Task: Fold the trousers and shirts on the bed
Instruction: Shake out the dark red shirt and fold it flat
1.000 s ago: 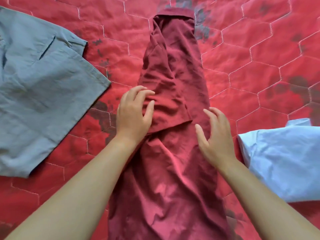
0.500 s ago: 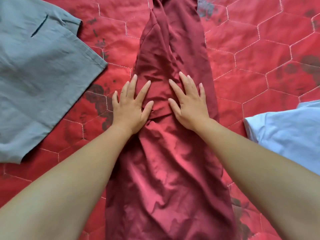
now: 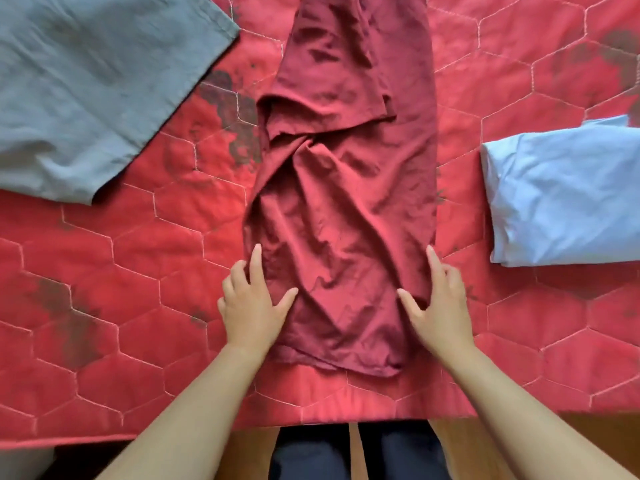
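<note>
A dark red garment (image 3: pixel 343 188) lies lengthwise down the middle of the bed, folded into a long narrow strip with a sleeve flap turned in near its upper part. My left hand (image 3: pixel 251 303) rests flat at its lower left edge, fingers spread. My right hand (image 3: pixel 438 306) lies flat at its lower right edge, thumb on the cloth. Neither hand grips the fabric. A grey garment (image 3: pixel 93 84) lies spread at the upper left. A folded light blue garment (image 3: pixel 568 195) sits at the right.
The red quilted bedspread (image 3: pixel 138 271) with hexagon stitching covers the bed; its near edge (image 3: pixel 311 422) runs just below the dark red garment's hem. Wooden floor (image 3: pixel 450 448) and my dark trouser legs (image 3: pixel 356 452) show beyond it.
Both hands slid from the garment's middle down toward its near hem and apart to its two side edges. The view shifted back, showing the bed edge.
</note>
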The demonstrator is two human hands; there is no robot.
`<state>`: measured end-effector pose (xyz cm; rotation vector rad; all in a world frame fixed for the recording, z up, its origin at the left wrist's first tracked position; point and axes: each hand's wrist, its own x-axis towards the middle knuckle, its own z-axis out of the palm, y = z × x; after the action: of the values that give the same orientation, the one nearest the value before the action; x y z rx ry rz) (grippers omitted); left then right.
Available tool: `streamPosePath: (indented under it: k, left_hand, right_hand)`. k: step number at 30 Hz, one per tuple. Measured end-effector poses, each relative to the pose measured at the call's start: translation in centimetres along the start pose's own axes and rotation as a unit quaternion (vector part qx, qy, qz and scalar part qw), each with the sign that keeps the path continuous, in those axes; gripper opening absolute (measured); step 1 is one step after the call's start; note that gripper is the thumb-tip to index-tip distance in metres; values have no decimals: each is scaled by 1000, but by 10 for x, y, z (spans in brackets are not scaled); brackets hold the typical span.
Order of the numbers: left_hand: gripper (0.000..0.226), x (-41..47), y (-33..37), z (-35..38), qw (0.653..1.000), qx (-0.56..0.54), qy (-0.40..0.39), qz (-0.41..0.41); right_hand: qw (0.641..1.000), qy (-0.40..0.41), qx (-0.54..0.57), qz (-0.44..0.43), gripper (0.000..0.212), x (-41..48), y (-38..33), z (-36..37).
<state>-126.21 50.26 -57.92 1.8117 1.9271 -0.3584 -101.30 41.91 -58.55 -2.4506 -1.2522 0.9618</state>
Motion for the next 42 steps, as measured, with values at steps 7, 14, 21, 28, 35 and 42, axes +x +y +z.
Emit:
streamPosePath:
  k: [7, 14, 21, 28, 35, 42]
  left_hand:
    - [71, -2, 28, 2, 982, -157, -16, 102]
    - [62, 34, 58, -98, 922, -358, 86, 115]
    - [58, 186, 135, -205, 923, -342, 149, 100]
    - [79, 229, 139, -127, 981, -179, 77, -16]
    - [72, 228, 135, -88, 966, -242, 84, 37]
    - [66, 154, 98, -60, 964, -260, 28, 54]
  right_hand:
    - [994, -36, 103, -24, 74, -8, -17, -7]
    - [979, 93, 157, -91, 50, 47, -73, -101]
    - [970, 167, 109, -138, 42, 224, -168, -174]
    - [995, 87, 54, 14, 71, 263, -127, -103]
    - [991, 63, 122, -12, 65, 244, -116, -46]
    - [991, 8, 131, 13, 58, 159, -85, -33]
